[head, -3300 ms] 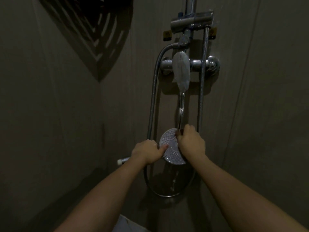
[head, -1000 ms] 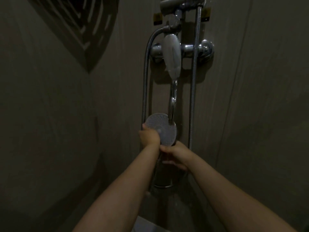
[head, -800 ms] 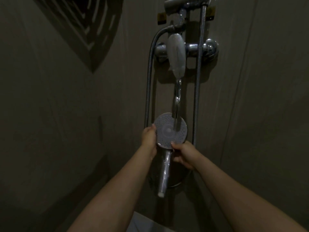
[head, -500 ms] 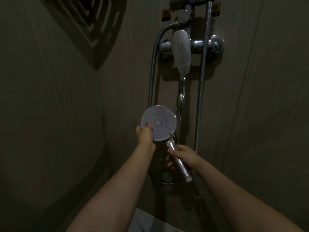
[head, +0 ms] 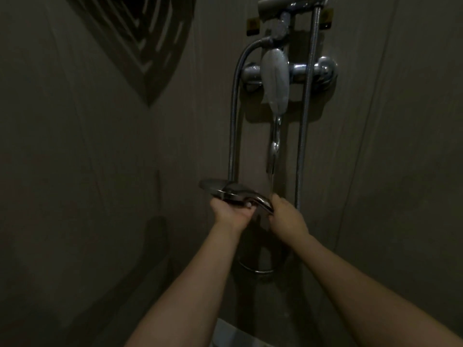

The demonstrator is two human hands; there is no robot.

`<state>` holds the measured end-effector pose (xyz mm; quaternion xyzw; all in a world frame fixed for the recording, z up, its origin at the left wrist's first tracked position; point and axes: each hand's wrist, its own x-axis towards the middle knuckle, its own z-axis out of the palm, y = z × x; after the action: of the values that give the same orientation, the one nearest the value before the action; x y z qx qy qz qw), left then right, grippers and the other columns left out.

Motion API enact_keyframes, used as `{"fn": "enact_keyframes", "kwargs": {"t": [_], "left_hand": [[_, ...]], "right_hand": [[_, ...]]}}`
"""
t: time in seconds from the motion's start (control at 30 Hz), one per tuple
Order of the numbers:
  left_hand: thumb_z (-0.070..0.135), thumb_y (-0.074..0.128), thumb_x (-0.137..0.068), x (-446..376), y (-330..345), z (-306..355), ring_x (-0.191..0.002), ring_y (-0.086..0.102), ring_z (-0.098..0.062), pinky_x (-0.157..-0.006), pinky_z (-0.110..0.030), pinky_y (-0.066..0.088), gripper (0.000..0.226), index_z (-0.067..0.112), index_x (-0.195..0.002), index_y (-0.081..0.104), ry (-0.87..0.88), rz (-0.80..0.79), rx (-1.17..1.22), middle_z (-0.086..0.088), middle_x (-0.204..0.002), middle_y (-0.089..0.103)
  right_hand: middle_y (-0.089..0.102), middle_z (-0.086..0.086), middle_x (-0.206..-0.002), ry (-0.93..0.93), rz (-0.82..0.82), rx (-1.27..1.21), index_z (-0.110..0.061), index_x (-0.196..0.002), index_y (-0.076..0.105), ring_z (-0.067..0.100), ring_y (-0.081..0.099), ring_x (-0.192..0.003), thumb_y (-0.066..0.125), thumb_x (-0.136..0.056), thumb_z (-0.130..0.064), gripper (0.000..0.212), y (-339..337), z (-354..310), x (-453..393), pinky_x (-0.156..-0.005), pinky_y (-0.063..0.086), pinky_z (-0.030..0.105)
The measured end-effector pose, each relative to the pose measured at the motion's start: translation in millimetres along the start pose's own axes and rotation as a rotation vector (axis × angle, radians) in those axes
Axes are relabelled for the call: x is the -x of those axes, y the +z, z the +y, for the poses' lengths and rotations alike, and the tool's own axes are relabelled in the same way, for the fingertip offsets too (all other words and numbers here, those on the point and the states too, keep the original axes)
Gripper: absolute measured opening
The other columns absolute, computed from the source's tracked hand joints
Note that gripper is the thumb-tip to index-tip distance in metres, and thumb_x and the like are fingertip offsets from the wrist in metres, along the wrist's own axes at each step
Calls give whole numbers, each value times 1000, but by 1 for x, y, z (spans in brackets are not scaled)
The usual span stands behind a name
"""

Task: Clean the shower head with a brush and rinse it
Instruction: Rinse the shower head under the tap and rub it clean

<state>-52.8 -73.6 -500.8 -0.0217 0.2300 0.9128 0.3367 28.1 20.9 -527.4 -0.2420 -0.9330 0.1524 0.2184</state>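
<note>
The chrome shower head lies almost flat and edge-on, its chrome back facing me and its nozzle face hidden. My left hand cups it from below near the neck, fingers curled round the underside. My right hand grips the handle at its right end. A thin stream of water falls from the tap spout just above my right hand. No brush is in sight.
The mixer valve with its long lever is fixed to the wall above. Two metal hoses hang down either side and loop below my hands. A dark corner shelf sits high on the left wall.
The shower head has turned from face-toward-me to nearly flat, showing its edge and back. My right hand has slid up the handle, and both hands have shifted slightly right under the spout.
</note>
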Motion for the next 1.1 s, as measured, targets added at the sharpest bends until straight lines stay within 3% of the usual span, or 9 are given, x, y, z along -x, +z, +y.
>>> {"fn": "enact_keyframes", "kwargs": {"t": [0.1,0.17,0.3,0.43,0.57,0.73,0.83,0.9,1.1], "left_hand": [[61,21,-92,0,-3,21,-130,40,-38,-103,-48,32,74,7,-138,42,-19,-97,15,-20,-141,45],[65,28,-90,5,0,31,-127,43,-40,-105,-49,32,79,-1,-131,46,-50,-149,-104,-23,-132,52],[22,50,-94,10,4,23,-81,62,-27,-80,-40,51,24,0,-92,61,16,-29,-523,-14,-78,70],[22,61,-89,3,-4,15,-67,61,-23,-61,-29,50,23,2,-78,61,281,265,-744,-10,-72,63],[28,47,-95,3,-2,5,-100,61,-34,-79,-31,44,36,-3,-101,64,494,378,-1197,-21,-106,64],[39,35,-95,3,10,-4,-129,40,-33,-105,-41,31,49,11,-133,48,654,157,-2125,-13,-140,45],[49,29,-95,10,12,-23,-138,30,-28,-114,-52,12,54,20,-138,42,758,-250,-2573,-8,-146,41],[56,32,-93,8,15,-26,-136,34,-25,-113,-49,17,56,23,-137,43,697,-413,-2619,-8,-143,45],[51,20,-98,-13,8,9,-130,43,-29,-108,-39,33,58,16,-135,47,238,-107,-2337,-12,-143,45]], "right_hand": [[60,18,-106,150,79,-143,-6,-99,49,36,59,-97,53,-87,-17,16,4,19,7,-80,48,40],[59,19,-106,195,110,-114,-8,-96,48,38,59,-96,52,-87,-12,12,7,29,10,-81,50,43],[51,15,-110,201,124,-22,-11,-101,46,38,54,-101,55,-84,-12,20,2,35,11,-85,49,48],[57,16,-108,68,239,103,-6,-104,53,34,55,-102,55,-85,-10,20,-7,37,11,-81,42,39],[67,15,-101,78,184,64,-10,-102,55,33,62,-96,57,-85,-17,18,-14,39,14,-73,43,35],[66,15,-105,127,130,-49,-12,-102,64,32,63,-97,63,-82,-21,22,-18,39,19,-78,46,33],[64,10,-106,106,133,28,-14,-103,63,28,63,-97,61,-85,-20,19,-18,30,16,-80,46,32],[64,9,-105,86,141,43,-13,-102,62,26,63,-96,58,-87,-18,16,-18,26,16,-79,46,31],[68,11,-104,145,60,28,-13,-104,65,29,64,-98,61,-84,-18,21,-24,41,25,-79,47,32]]}}
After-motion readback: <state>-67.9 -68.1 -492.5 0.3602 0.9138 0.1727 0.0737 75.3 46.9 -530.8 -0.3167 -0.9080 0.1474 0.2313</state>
